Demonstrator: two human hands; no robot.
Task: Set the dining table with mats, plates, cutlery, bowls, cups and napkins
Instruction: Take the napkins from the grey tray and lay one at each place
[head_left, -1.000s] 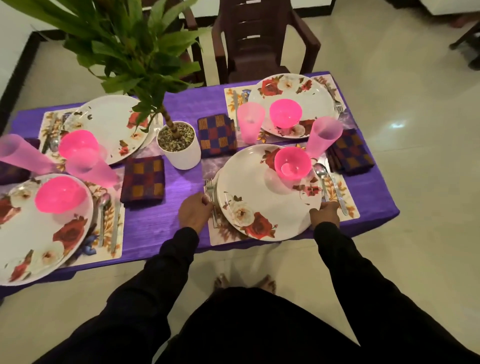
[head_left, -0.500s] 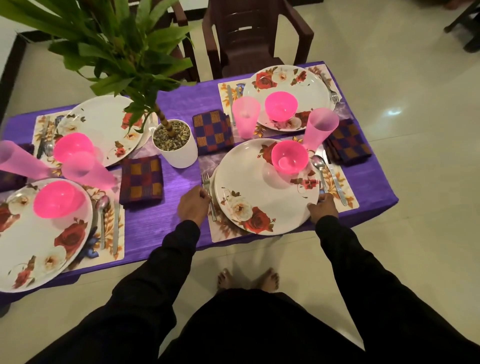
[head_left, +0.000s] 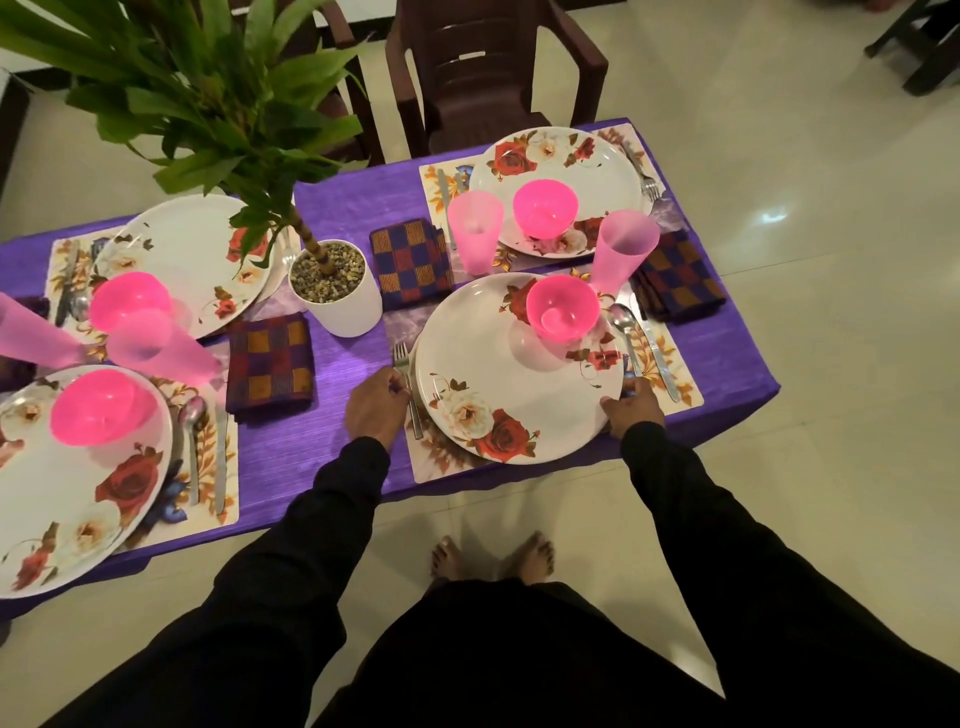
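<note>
The near right place setting has a floral plate (head_left: 498, 384) on a floral mat (head_left: 441, 460), with a pink bowl (head_left: 562, 307) standing on the plate. A fork (head_left: 409, 387) lies left of the plate; a spoon (head_left: 623, 327) and knife (head_left: 657, 358) lie to its right. A pink cup (head_left: 623, 249) and a checked napkin (head_left: 675, 278) sit behind. My left hand (head_left: 375, 408) has its fingers curled on the fork's handle. My right hand (head_left: 632, 408) grips the plate's right rim beside the spoon's handle.
Three more settings with plates, pink bowls and cups fill the purple table (head_left: 332, 374). A potted plant (head_left: 337, 296) stands mid-table, and two more checked napkins (head_left: 270, 358) lie near it. A brown chair (head_left: 493, 67) stands at the far side. The table edge is close to my feet.
Both hands stay at the sides of the near right plate. The left hand has shifted slightly onto the fork. The view has drifted a little.
</note>
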